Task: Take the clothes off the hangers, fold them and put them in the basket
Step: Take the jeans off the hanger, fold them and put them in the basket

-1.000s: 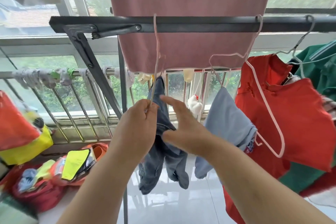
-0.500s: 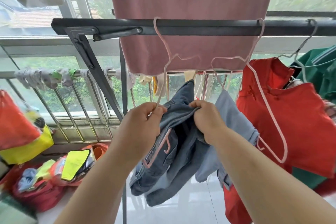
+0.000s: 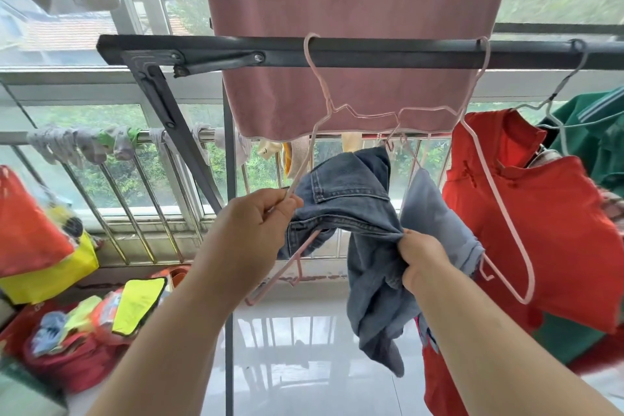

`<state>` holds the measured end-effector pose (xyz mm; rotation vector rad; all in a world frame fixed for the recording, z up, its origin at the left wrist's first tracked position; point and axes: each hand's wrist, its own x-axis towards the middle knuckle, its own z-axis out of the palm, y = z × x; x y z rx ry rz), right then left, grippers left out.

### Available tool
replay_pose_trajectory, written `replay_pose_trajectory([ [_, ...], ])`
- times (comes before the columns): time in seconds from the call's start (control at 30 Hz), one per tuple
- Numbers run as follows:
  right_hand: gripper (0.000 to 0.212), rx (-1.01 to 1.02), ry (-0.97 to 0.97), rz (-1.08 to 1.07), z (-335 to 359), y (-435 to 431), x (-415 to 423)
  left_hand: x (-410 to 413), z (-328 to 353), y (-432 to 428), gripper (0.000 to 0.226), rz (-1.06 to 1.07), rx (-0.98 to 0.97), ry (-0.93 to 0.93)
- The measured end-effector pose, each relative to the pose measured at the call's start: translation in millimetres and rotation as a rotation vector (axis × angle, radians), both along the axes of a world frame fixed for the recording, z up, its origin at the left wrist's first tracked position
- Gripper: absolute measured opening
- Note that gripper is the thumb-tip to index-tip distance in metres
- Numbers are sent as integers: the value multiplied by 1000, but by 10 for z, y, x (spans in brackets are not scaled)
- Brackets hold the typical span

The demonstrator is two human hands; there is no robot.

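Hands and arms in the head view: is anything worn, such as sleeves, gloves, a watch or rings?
Nothing worn shows. The left hand and right hand are bare, with no gloves, rings or bracelets in view. The left arm and right arm are bare to the frame's edge, with no sleeve, cuff or watch visible.

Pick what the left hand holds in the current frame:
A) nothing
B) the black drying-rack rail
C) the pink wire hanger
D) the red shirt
C: the left hand pinches the wire of the pink wire hanger that hangs from the rail, while the right hand grips the blue jeans draped on it.
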<state>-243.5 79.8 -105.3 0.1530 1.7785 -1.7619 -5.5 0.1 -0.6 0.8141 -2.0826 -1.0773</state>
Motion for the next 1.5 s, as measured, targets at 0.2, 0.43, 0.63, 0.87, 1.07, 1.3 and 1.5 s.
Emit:
replay_pose_trajectory([
  [0.2,30,116,-1,25,-245,44,55,-23,-7,22,18,23,13,4],
  [0.43,34,171,32,96,-383,105,138,6,38,58,19,25,14,24],
  [0.63,26,143,283,247,-25,35,329,64,108,45,21,26,-21,38],
  [0.87,47,24,1076,608,871,-133,860,108,135,3,24,45,-27,-2],
  [1.07,51,369,1545,1082,887,-424,876,110,124,-1,23,25,-16,24],
  [1.3,21,197,1240,702,847,-279,750,61,86,15,20,26,38,51],
  [1.5,36,-133,373,315,640,-140,356,10,49,15,19,17,54,61],
])
